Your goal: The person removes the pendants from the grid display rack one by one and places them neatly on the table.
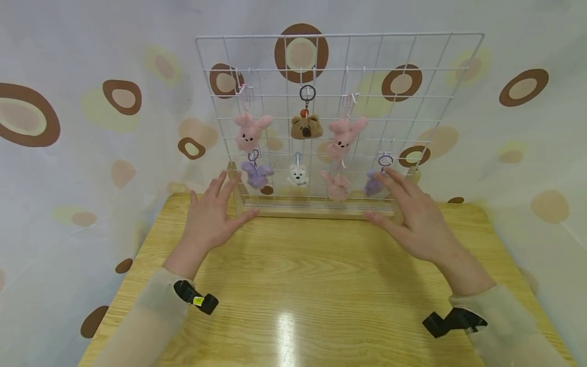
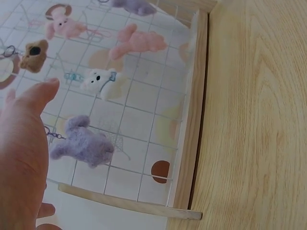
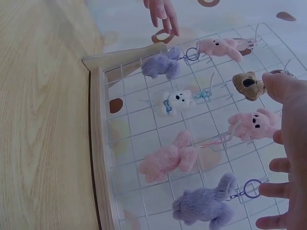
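A white wire grid rack (image 1: pixel 417 118) in a wooden base (image 1: pixel 312 211) carries plush keychains on hooks. The upper row has a pink rabbit (image 1: pixel 248 133), a brown bear head (image 1: pixel 306 127) and another pink rabbit (image 1: pixel 344 138). Below hang a purple plush (image 1: pixel 257 176), a white bear (image 1: pixel 298 175), a pink plush (image 1: pixel 337 186) and a second purple plush (image 1: pixel 373 184). My left hand (image 1: pixel 208 219), fingers spread, is beside the rack's left end. At the right end, my right hand (image 1: pixel 415 221) partly covers the second purple plush; its fingers are extended and hold nothing.
The rack stands at the back of a light wooden table (image 1: pixel 293 270), close to a white patterned cloth backdrop (image 1: pixel 156 153). Short wooden side feet (image 2: pixel 129 203) stick out at the rack's ends. Each wrist wears a black camera strap (image 1: pixel 194 296).
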Action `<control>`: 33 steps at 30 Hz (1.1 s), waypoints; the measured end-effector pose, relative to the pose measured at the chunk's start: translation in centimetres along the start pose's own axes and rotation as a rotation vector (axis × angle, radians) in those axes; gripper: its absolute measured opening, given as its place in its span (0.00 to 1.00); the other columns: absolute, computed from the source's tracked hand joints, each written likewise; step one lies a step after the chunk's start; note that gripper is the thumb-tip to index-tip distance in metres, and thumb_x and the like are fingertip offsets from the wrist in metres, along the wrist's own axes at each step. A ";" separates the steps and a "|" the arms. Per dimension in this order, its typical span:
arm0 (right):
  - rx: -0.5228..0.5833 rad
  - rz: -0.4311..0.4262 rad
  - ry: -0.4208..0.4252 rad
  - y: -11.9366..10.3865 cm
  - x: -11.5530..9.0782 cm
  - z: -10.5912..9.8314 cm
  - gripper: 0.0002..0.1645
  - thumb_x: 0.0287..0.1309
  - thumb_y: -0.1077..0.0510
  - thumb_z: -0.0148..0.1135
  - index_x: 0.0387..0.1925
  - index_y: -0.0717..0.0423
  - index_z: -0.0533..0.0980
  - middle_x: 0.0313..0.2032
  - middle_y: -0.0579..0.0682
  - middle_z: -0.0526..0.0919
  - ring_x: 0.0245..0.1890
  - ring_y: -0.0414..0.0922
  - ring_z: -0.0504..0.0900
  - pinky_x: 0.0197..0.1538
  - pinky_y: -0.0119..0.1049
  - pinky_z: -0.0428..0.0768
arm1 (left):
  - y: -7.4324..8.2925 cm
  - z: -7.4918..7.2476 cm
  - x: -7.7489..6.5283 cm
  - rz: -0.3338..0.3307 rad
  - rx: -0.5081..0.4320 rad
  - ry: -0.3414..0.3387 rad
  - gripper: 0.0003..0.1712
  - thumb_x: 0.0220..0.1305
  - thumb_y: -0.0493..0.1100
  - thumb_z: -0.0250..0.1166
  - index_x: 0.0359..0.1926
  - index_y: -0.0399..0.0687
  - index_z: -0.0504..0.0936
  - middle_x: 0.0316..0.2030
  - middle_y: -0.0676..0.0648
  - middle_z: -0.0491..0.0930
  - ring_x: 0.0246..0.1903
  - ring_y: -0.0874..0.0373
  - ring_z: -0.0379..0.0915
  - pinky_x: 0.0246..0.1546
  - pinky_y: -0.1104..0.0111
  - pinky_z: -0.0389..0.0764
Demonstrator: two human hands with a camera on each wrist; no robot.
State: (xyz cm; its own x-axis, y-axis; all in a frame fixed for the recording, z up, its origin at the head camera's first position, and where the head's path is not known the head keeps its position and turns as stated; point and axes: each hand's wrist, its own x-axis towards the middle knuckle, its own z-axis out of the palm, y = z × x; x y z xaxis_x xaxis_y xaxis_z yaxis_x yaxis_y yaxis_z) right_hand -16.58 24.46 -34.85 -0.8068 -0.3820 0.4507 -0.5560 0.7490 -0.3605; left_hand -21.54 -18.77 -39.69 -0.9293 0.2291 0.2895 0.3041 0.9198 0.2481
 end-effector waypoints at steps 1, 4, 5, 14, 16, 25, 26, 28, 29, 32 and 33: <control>0.007 0.008 -0.004 0.0 0.1 -0.1 0.45 0.70 0.44 0.68 0.82 0.46 0.61 0.79 0.62 0.61 0.75 0.67 0.62 0.66 0.77 0.65 | -0.1 0.0 0.0 -0.003 -0.002 0.001 0.58 0.64 0.83 0.57 0.85 0.61 0.54 0.82 0.38 0.54 0.76 0.35 0.58 0.67 0.19 0.46; 0.045 0.025 -0.014 -0.1 0.3 -0.4 0.45 0.71 0.44 0.67 0.81 0.49 0.62 0.79 0.60 0.60 0.77 0.66 0.60 0.70 0.75 0.63 | -0.3 0.0 0.2 -0.014 -0.018 0.006 0.57 0.65 0.82 0.56 0.85 0.59 0.55 0.81 0.38 0.55 0.76 0.35 0.59 0.67 0.20 0.47; 0.063 0.030 -0.018 -0.1 0.4 -0.5 0.44 0.71 0.45 0.67 0.81 0.50 0.62 0.80 0.59 0.60 0.77 0.65 0.59 0.71 0.74 0.62 | -0.4 0.0 0.3 -0.020 -0.026 0.007 0.57 0.65 0.82 0.56 0.85 0.59 0.55 0.81 0.38 0.55 0.75 0.35 0.60 0.67 0.20 0.48; 0.224 0.092 -0.057 0.1 1.5 -1.3 0.41 0.73 0.51 0.67 0.81 0.51 0.62 0.80 0.58 0.58 0.80 0.63 0.53 0.75 0.73 0.55 | -0.4 0.0 0.9 -0.065 -0.120 0.012 0.58 0.65 0.81 0.58 0.85 0.57 0.55 0.81 0.40 0.56 0.70 0.32 0.67 0.69 0.25 0.57; 0.237 0.093 -0.059 0.1 1.8 -1.4 0.41 0.73 0.51 0.67 0.80 0.51 0.63 0.80 0.58 0.59 0.80 0.62 0.53 0.75 0.72 0.55 | -0.5 0.2 1.0 -0.078 -0.139 0.019 0.58 0.65 0.81 0.58 0.85 0.56 0.55 0.81 0.40 0.57 0.71 0.32 0.66 0.69 0.27 0.60; 0.299 0.041 -0.006 0.3 3.4 -1.6 0.34 0.74 0.57 0.65 0.76 0.57 0.68 0.73 0.59 0.71 0.66 0.63 0.74 0.60 0.67 0.75 | -1.5 1.6 1.7 -0.194 -0.378 0.044 0.57 0.67 0.75 0.65 0.84 0.53 0.56 0.78 0.39 0.63 0.74 0.36 0.63 0.70 0.39 0.69; 0.310 0.047 -0.005 0.3 3.5 -1.6 0.34 0.74 0.58 0.65 0.76 0.57 0.68 0.72 0.59 0.72 0.65 0.62 0.75 0.60 0.65 0.76 | -1.6 1.7 1.8 -0.205 -0.400 0.045 0.57 0.67 0.74 0.65 0.84 0.52 0.56 0.78 0.39 0.63 0.74 0.36 0.62 0.71 0.40 0.68; 0.332 0.062 -0.009 0.5 3.6 -1.6 0.33 0.75 0.59 0.64 0.76 0.57 0.69 0.71 0.59 0.74 0.65 0.61 0.76 0.62 0.56 0.78 | -1.9 1.9 1.9 -0.221 -0.432 0.047 0.57 0.67 0.73 0.66 0.84 0.50 0.57 0.77 0.38 0.64 0.74 0.37 0.62 0.71 0.41 0.68; 0.345 0.066 -0.010 0.6 3.7 -1.6 0.32 0.75 0.59 0.63 0.76 0.58 0.69 0.70 0.59 0.74 0.65 0.61 0.77 0.62 0.49 0.78 | -1.9 2.0 2.0 -0.227 -0.446 0.048 0.57 0.67 0.72 0.67 0.83 0.49 0.57 0.77 0.39 0.64 0.73 0.37 0.63 0.71 0.41 0.69; 0.376 0.079 -0.013 0.9 4.0 -1.5 0.30 0.76 0.60 0.62 0.75 0.60 0.70 0.70 0.59 0.75 0.63 0.60 0.78 0.58 0.28 0.77 | -2.2 2.2 2.4 -0.242 -0.489 0.048 0.57 0.67 0.71 0.68 0.83 0.48 0.57 0.78 0.39 0.64 0.73 0.37 0.64 0.70 0.41 0.70; 0.388 0.089 -0.015 0.9 4.1 -1.5 0.30 0.76 0.60 0.62 0.75 0.60 0.70 0.70 0.59 0.75 0.63 0.59 0.79 0.57 0.23 0.76 | -2.2 2.3 2.5 -0.247 -0.506 0.053 0.56 0.67 0.70 0.68 0.83 0.47 0.57 0.77 0.39 0.64 0.72 0.38 0.65 0.70 0.41 0.71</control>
State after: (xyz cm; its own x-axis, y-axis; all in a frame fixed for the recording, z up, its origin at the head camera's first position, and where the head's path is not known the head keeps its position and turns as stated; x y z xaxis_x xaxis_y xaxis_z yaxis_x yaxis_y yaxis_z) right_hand -20.11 24.43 -32.08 -0.8566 -0.3350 0.3925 -0.5154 0.5205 -0.6807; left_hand -25.01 -19.51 -41.60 -0.9778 -0.0018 0.2095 0.1538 0.6733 0.7232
